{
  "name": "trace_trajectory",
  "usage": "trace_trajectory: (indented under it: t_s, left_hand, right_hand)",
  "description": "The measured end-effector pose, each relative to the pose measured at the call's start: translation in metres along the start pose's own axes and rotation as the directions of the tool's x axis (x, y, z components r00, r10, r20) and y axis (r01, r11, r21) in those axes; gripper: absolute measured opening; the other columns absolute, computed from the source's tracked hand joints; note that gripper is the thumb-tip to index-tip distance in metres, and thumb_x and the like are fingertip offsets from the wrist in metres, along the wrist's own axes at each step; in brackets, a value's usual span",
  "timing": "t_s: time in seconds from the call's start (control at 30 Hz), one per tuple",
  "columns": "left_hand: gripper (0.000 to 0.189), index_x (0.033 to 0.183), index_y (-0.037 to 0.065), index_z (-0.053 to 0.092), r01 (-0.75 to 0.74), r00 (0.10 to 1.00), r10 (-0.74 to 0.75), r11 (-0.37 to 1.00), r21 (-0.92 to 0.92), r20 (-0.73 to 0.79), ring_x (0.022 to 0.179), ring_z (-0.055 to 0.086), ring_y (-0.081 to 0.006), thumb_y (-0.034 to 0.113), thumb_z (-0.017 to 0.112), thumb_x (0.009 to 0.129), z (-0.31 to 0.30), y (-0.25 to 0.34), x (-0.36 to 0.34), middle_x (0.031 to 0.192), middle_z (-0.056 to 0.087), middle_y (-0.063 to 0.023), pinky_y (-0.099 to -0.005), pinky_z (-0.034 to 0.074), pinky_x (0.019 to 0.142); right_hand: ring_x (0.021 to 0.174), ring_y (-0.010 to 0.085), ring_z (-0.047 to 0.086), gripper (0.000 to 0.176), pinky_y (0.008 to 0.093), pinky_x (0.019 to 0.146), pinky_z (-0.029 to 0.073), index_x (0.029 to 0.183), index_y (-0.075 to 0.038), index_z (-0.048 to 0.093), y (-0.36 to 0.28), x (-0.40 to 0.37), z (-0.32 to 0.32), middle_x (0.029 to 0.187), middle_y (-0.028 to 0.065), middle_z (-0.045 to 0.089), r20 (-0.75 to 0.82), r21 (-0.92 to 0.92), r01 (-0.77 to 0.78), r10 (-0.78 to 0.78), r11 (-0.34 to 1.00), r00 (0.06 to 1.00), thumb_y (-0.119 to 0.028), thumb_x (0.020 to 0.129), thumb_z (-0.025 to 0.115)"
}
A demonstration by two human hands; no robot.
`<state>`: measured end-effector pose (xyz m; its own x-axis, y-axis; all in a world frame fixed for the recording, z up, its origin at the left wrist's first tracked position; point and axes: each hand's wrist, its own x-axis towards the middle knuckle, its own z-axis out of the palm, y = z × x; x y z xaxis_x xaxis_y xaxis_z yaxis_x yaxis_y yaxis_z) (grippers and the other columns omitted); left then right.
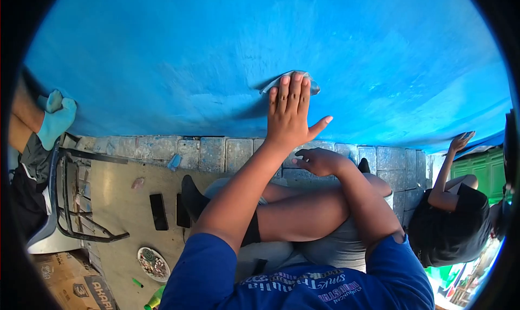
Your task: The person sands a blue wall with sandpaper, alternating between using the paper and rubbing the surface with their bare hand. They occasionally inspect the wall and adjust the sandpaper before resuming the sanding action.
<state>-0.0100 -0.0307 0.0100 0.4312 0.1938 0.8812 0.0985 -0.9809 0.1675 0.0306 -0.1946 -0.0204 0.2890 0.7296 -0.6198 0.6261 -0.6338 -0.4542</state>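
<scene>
My left hand (292,112) lies with its fingers flat and straight on a small grey sheet (315,87), pressing it against the blue wall (216,55). The sheet looks like sandpaper; most of it is hidden under the fingers, and its edges stick out on both sides. Paler, scuffed streaks mark the blue paint around it. Low by the foot of the wall, my right hand (319,162) hangs over my bent knee, fingers loosely curled and apart, with nothing visible in it.
At left stand a metal-framed chair (67,201) and a person's foot in a light-blue sock (57,120). Phones (158,212), a plate (142,253) and a cardboard box (70,283) lie on the floor. Another person in black (449,223) sits at right, one hand (461,141) near the wall.
</scene>
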Motion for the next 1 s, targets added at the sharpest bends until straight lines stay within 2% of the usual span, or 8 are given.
trace_trajectory:
  t_s: [0.07,0.27,0.33,0.47,0.63,0.73,0.83,1.0]
  left_hand:
    - [0.092,0.157,-0.005,0.021,-0.084,0.984,0.069,0.993,0.082,0.163,0.153,0.011,-0.0442,0.066,0.031,0.100,-0.002,-0.005,0.003,0.165,0.015,-0.0256,-0.0571,0.010,0.121]
    - [0.090,0.159,0.000,0.021,0.095,0.975,-0.105,0.994,-0.062,-0.197,0.155,0.007,-0.0396,0.066,0.035,0.099,-0.015,-0.032,0.043,0.167,0.013,-0.0189,-0.0529,0.004,0.122]
    - [0.089,0.159,-0.001,0.021,0.015,0.997,-0.013,1.000,0.023,-0.075,0.154,0.011,-0.0416,0.064,0.036,0.100,0.021,-0.024,-0.018,0.166,0.017,-0.0208,-0.0544,0.007,0.122]
    - [0.091,0.158,-0.005,0.018,-0.092,0.993,0.081,0.987,0.133,0.088,0.154,0.009,-0.0431,0.062,0.037,0.100,-0.011,-0.034,0.009,0.165,0.015,-0.0256,-0.0559,0.007,0.121]
    - [0.097,0.156,-0.011,0.008,0.090,0.994,-0.091,0.996,-0.008,-0.068,0.152,-0.004,-0.0489,0.063,0.037,0.100,-0.021,-0.047,0.033,0.163,0.005,-0.0332,-0.0608,0.002,0.120]
    - [0.097,0.156,-0.011,0.008,-0.049,0.998,0.043,0.992,0.115,0.054,0.151,-0.003,-0.0517,0.062,0.038,0.100,0.020,-0.036,-0.042,0.162,0.004,-0.0348,-0.0622,0.003,0.120]
    - [0.094,0.158,-0.007,0.011,-0.047,0.998,0.045,0.998,0.053,0.036,0.153,0.004,-0.0454,0.061,0.039,0.100,0.000,-0.033,-0.013,0.165,0.009,-0.0285,-0.0580,0.003,0.121]
    - [0.099,0.155,-0.013,0.007,0.051,0.999,-0.050,0.996,0.071,-0.020,0.151,-0.001,-0.0508,0.062,0.040,0.099,-0.025,-0.063,0.032,0.163,0.004,-0.0342,-0.0617,0.002,0.119]
  right_hand:
    - [0.130,0.0425,0.053,0.079,0.0475,0.110,0.041,0.146,-0.005,0.048,0.004,0.005,-0.001,0.138,0.0261,0.057,0.017,-0.040,-0.012,0.012,0.999,1.000,-0.067,0.099,0.038]
    - [0.133,0.0416,0.050,0.083,0.0465,0.112,0.039,0.148,-0.005,0.046,-0.006,-0.005,-0.005,0.142,0.0257,0.054,0.073,0.083,-0.034,0.027,0.996,0.997,-0.070,0.098,0.039]
    - [0.133,0.0411,0.050,0.084,0.0465,0.112,0.039,0.149,-0.005,0.046,0.000,-0.005,-0.002,0.143,0.0255,0.053,0.046,-0.015,-0.051,0.052,0.999,0.998,-0.070,0.097,0.040]
    - [0.133,0.0402,0.051,0.083,0.0465,0.112,0.039,0.147,-0.004,0.047,-0.003,-0.002,-0.003,0.143,0.0254,0.054,0.040,-0.052,-0.053,0.055,0.997,0.998,-0.070,0.097,0.040]
    - [0.133,0.0400,0.051,0.082,0.0462,0.111,0.040,0.148,-0.004,0.047,-0.004,0.001,0.002,0.142,0.0252,0.054,0.047,0.060,0.000,-0.003,0.998,0.999,-0.069,0.098,0.040]
    - [0.132,0.0398,0.052,0.082,0.0461,0.111,0.041,0.148,-0.004,0.046,0.000,0.001,0.000,0.142,0.0254,0.054,0.039,-0.040,-0.026,0.027,0.999,0.999,-0.068,0.098,0.040]
    - [0.132,0.0397,0.052,0.082,0.0459,0.110,0.041,0.148,-0.004,0.046,-0.003,0.003,-0.004,0.142,0.0256,0.054,0.040,-0.089,-0.041,0.045,0.995,0.998,-0.068,0.098,0.041]
    - [0.131,0.0400,0.052,0.081,0.0460,0.110,0.041,0.147,-0.004,0.047,-0.006,-0.003,0.002,0.141,0.0251,0.055,0.056,0.097,0.013,-0.019,0.995,0.998,-0.068,0.097,0.042]
